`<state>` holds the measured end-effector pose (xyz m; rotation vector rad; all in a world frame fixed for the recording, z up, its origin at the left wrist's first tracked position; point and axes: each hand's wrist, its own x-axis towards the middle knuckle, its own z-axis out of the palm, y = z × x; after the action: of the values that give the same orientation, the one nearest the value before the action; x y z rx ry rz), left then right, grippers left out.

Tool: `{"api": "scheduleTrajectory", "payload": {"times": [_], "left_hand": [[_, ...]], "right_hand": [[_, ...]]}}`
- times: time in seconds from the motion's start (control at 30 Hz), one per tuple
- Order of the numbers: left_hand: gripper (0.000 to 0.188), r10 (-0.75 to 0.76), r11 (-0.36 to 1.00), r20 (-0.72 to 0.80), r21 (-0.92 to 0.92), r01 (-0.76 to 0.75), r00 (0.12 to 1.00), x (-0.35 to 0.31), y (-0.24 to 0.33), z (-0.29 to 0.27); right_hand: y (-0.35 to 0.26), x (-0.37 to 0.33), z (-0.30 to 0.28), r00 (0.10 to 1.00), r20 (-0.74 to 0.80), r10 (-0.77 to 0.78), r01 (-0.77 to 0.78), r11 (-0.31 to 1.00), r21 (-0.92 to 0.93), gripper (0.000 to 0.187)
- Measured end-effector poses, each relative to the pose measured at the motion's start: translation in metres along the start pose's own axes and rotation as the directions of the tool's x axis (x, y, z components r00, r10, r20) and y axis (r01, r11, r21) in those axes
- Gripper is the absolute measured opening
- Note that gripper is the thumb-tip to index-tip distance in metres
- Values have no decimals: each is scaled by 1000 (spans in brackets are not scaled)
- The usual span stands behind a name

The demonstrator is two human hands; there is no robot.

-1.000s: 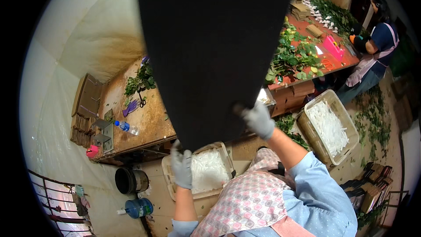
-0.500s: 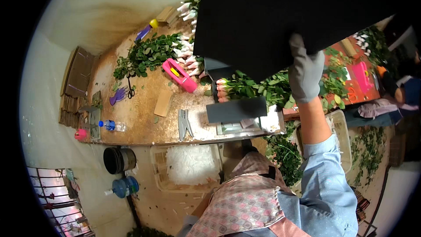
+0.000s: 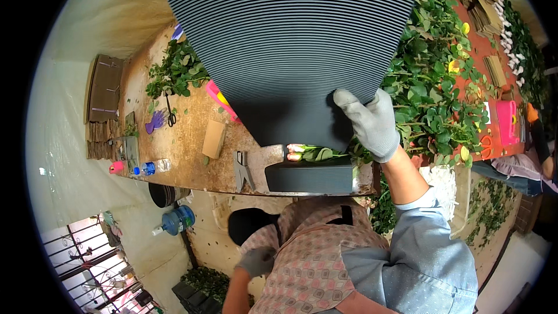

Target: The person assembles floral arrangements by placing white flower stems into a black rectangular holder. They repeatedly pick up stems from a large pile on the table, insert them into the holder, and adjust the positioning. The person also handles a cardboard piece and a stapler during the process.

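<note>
My right hand (image 3: 372, 125), in a grey glove, grips the lower right edge of a large dark corrugated cardboard sheet (image 3: 290, 40). Its thumb lies over the ribbed face, and the sheet stands up over the table, hiding much behind it. Below its lower edge a few pink roses (image 3: 295, 152) with green leaves show. In front of them is a dark ribbed cardboard piece (image 3: 311, 177) at the table's near edge; whether it joins the sheet is hidden. My left hand (image 3: 257, 260), also gloved, hangs low beside the patterned apron, its fingers too shadowed to read.
On the brown table (image 3: 186, 134) lie a grey stapler-like tool (image 3: 243, 171), a cardboard piece (image 3: 214, 138), black scissors (image 3: 170, 110), a purple glove (image 3: 156, 122) and a water bottle (image 3: 152, 167). Leafy stems (image 3: 430, 87) cover the red table at right, where another person (image 3: 523, 166) stands.
The dark sheet has swung left toward the middle, its ribbed face now showing. My right hand moved left and lower with it. My left hand has come into view at the lower left.
</note>
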<state>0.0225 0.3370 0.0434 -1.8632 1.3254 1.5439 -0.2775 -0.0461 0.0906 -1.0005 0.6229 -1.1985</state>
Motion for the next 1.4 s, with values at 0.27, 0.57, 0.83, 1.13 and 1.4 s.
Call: {"api": "scheduleTrajectory", "payload": {"times": [0.27,0.57,0.83,1.13,1.4], "left_hand": [[28,12,902,-779,-262,-343,627,21,102,-196],[31,171,977,-301,-73,-202,938,137,145,-229],[31,24,997,-269,-59,-41,963,150,161,-228],[40,308,943,-324,-23,-333,894,186,104,-201],[39,212,971,-193,-68,-229,958,215,109,-207]], "right_hand": [[21,9,-10,993,96,73,-71,997,-23,16],[50,4,-25,986,48,161,-154,981,-119,11],[53,-7,-20,974,-77,214,-225,957,-183,11],[45,-12,-13,984,-78,162,-179,908,-378,16],[67,-29,-29,994,-71,-81,6,699,-715,14]]}}
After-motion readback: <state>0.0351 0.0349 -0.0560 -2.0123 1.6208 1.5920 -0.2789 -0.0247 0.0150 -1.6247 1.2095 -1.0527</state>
